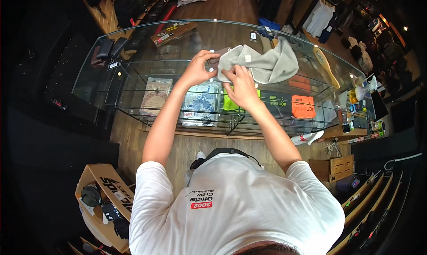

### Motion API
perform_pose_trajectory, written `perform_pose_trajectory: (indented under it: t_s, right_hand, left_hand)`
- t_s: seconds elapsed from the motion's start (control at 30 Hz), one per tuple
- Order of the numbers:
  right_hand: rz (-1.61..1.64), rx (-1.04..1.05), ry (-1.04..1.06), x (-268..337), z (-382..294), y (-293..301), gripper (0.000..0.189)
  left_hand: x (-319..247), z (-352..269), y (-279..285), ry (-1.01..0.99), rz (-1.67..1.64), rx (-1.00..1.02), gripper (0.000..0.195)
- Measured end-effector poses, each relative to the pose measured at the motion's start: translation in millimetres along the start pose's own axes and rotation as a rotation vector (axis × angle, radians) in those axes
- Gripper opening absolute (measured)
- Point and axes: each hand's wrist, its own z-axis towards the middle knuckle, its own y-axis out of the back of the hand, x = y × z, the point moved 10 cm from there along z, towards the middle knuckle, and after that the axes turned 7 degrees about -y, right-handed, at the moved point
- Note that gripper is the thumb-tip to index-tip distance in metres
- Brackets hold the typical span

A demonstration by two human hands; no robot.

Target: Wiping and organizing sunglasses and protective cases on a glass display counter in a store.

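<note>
A light grey fabric item [275, 66], loosely folded and with a small white label, lies on the glass top of a display case [133, 63]. My right hand [241, 86] is at its near left edge, the fingertips over the cloth and the thumb lower down, pinching the edge. My left hand [198, 70] is curved beside the cloth's left end, thumb and forefinger apart. Between them shows a brown flat thing [222, 51], partly hidden by the cloth; whether the left hand grips it is unclear.
Dark wallets [105, 48] with tags sit at the left end. A wooden paddle-shaped board [325, 66] and a spray bottle [358, 93] are on the right. Packaged goods [200, 103] and an orange pouch [303, 106] lie inside the case. A cardboard box [103, 201] stands behind, lower left.
</note>
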Motion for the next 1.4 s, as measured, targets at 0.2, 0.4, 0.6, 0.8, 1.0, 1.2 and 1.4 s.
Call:
perform_pose_trajectory:
  t_s: [0.2,0.4,0.6,0.8,1.0,1.2,1.4]
  right_hand:
    - [0.07,0.157,-0.259,-75,17,4,0.04]
    - [1.474,-0.529,-0.759,-268,-28,188,0.047]
    - [1.058,-1.16,-0.504,-341,-102,393,0.043]
    - [0.119,-0.73,-0.607,-235,-8,286,0.063]
    - [0.254,-0.076,-0.115,-77,15,19,0.016]
    - [-0.02,0.052,0.2,-8,20,-1,0.028]
    - [0.1,0.092,0.378,-13,38,2,0.026]
  left_hand:
    - [-1,1,-1,0.045,-0.001,0.022,0.058]
    - [3,-5,1,0.088,-0.005,0.025,0.059]
    - [1,0,-3,0.08,0.012,0.037,0.058]
    - [1,-5,4,0.054,0.037,0.009,0.058]
    - [-3,2,-1,0.043,0.018,0.01,0.056]
    - [0,-2,-1,0.037,-0.019,0.014,0.059]
    - [-2,1,0,0.017,0.006,0.019,0.06]
